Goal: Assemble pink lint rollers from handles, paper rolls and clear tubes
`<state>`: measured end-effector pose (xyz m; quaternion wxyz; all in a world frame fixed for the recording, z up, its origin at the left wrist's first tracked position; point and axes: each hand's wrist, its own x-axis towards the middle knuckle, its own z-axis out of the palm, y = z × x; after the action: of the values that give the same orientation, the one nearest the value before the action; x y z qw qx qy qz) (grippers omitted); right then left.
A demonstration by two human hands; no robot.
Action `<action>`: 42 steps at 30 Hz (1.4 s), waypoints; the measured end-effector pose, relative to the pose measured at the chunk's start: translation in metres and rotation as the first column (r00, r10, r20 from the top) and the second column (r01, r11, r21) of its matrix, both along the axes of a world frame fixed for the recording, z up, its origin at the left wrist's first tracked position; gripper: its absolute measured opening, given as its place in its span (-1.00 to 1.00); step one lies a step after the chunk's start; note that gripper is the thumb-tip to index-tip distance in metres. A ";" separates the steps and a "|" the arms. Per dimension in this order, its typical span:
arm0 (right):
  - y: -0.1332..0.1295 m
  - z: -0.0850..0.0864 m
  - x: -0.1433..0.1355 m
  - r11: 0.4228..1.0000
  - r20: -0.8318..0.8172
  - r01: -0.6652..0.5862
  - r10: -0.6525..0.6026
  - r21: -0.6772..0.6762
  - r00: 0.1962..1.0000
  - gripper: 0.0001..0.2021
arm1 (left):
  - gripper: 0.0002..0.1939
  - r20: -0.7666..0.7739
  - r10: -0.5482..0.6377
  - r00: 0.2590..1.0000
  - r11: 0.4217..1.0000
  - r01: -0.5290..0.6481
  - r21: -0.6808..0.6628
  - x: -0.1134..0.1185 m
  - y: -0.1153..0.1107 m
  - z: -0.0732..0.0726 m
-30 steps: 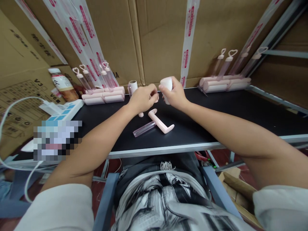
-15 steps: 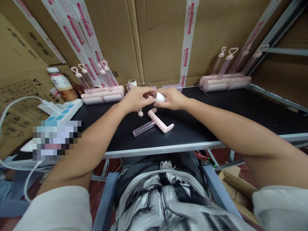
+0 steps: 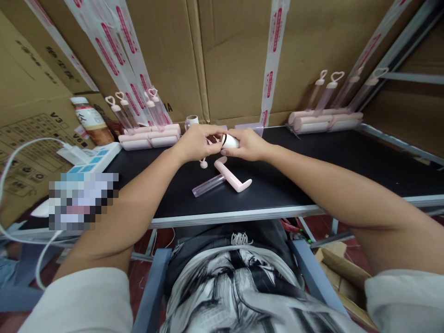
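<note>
"Starting nearest you, what lies on your flat black tabletop (image 3: 284,171)?"

"A clear, purple-tinted plastic tube (image 3: 208,186), its far end against a glossy pale-pink plastic bracket (image 3: 231,175) with bent ends. Just beyond sits a small, rounded pale-pink piece (image 3: 203,164)."

"And your hands?"

"Close together, past the bracket. Your right hand (image 3: 252,144) is wrapped round a smooth white cylinder (image 3: 231,141), its dark-edged end toward your left hand (image 3: 194,142). Your left fingertips are at that end; whether they grip a part, I cannot tell."

"Farther off from you?"

"Behind your right hand, a translucent lilac plastic piece (image 3: 256,127); behind your left, an upright white tube (image 3: 192,120). Pink-and-white cylinders (image 3: 151,140) with clear, heart-topped wands (image 3: 325,98) line both sides, before a taped brown cardboard wall (image 3: 236,55)."
</note>
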<state>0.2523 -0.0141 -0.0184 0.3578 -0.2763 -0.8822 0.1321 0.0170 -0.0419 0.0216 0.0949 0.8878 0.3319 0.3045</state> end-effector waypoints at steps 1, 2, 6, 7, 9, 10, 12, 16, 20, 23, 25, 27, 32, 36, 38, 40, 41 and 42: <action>0.000 0.000 -0.001 1.000 -0.035 0.002 -0.003 -0.027 0.999 -0.44 | -0.62 0.024 0.013 1.000 1.000 -0.013 0.012 0.000 0.000 0.000; -0.001 0.000 -0.002 0.998 -0.063 0.001 -0.006 -0.069 0.998 -0.45 | -0.62 0.053 0.033 0.998 0.999 -0.034 0.029 0.001 0.001 0.000; 0.002 -0.003 -0.008 0.916 -0.341 -0.028 -0.120 -0.399 0.932 -0.57 | -0.64 0.151 0.111 0.982 0.990 -0.123 0.072 0.005 -0.001 -0.003; 0.004 -0.004 -0.010 0.875 -0.448 -0.060 -0.187 -0.481 0.874 -0.60 | -0.65 0.158 0.122 0.980 0.988 -0.134 0.074 0.007 -0.002 -0.004; 0.010 -0.003 -0.013 0.807 -0.626 -0.147 -0.313 -0.572 0.714 -0.61 | -0.69 0.135 0.124 0.983 0.987 -0.136 0.088 0.011 -0.005 -0.006; 0.014 -0.003 -0.014 0.789 -0.681 -0.189 -0.351 -0.584 0.643 -0.59 | -0.70 0.118 0.118 0.986 0.986 -0.131 0.103 0.014 -0.007 -0.008; 0.021 -0.002 -0.014 0.781 -0.737 -0.227 -0.388 -0.582 0.554 -0.52 | -0.71 0.094 0.102 0.990 0.985 -0.113 0.129 0.019 -0.011 -0.011; 0.027 -0.002 -0.014 0.811 -0.743 -0.170 -0.399 -0.559 0.538 -0.41 | -0.77 0.137 0.126 0.982 0.985 -0.140 0.098 0.029 -0.015 -0.016; 0.020 -0.003 -0.019 0.818 -0.764 -0.171 -0.409 -0.550 0.500 -0.36 | -0.74 0.256 0.260 0.931 0.953 -0.291 0.089 0.032 -0.013 -0.019; 0.010 -0.001 -0.026 0.822 -0.777 -0.196 -0.386 -0.534 0.496 -0.36 | -0.70 0.283 0.297 0.912 0.941 -0.331 0.077 0.032 -0.010 -0.020; 0.003 0.001 -0.029 0.829 -0.781 -0.198 -0.373 -0.523 0.500 -0.38 | -0.70 0.291 0.275 0.916 0.949 -0.307 0.070 0.032 -0.008 -0.021; -0.002 0.004 -0.032 0.827 -0.787 -0.193 -0.391 -0.528 0.478 -0.38 | -0.69 0.302 0.248 0.920 0.957 -0.281 0.068 0.032 -0.007 -0.023; -0.008 0.010 -0.033 0.808 -0.802 -0.216 -0.435 -0.548 0.410 -0.38 | -0.63 0.333 0.202 0.921 0.975 -0.222 0.021 0.034 -0.004 -0.024; -0.007 0.010 -0.031 0.813 -0.798 -0.196 -0.438 -0.548 0.414 -0.38 | -0.61 0.330 0.194 0.924 0.975 -0.219 0.041 0.032 -0.003 -0.024; -0.005 0.008 -0.030 0.828 -0.793 -0.169 -0.423 -0.535 0.439 -0.38 | -0.62 0.317 0.190 0.929 0.973 -0.221 0.064 0.031 -0.002 -0.025; -0.003 0.006 -0.030 0.845 -0.787 -0.147 -0.397 -0.515 0.472 -0.37 | -0.62 0.296 0.188 0.937 0.969 -0.227 0.102 0.030 -0.001 -0.025; -0.002 0.005 -0.030 0.849 -0.785 -0.141 -0.390 -0.508 0.481 -0.36 | -0.62 0.283 0.190 0.940 0.965 -0.232 0.122 0.029 -0.001 -0.025; -0.001 0.004 -0.030 0.851 -0.785 -0.140 -0.388 -0.507 0.483 -0.36 | -0.61 0.272 0.194 0.943 0.961 -0.238 0.139 0.029 0.000 -0.025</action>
<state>0.2225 -0.0154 -0.0140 0.6745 -0.3209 -0.4880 0.4517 0.0459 -0.0423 -0.0035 0.0267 0.8040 0.3853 0.4521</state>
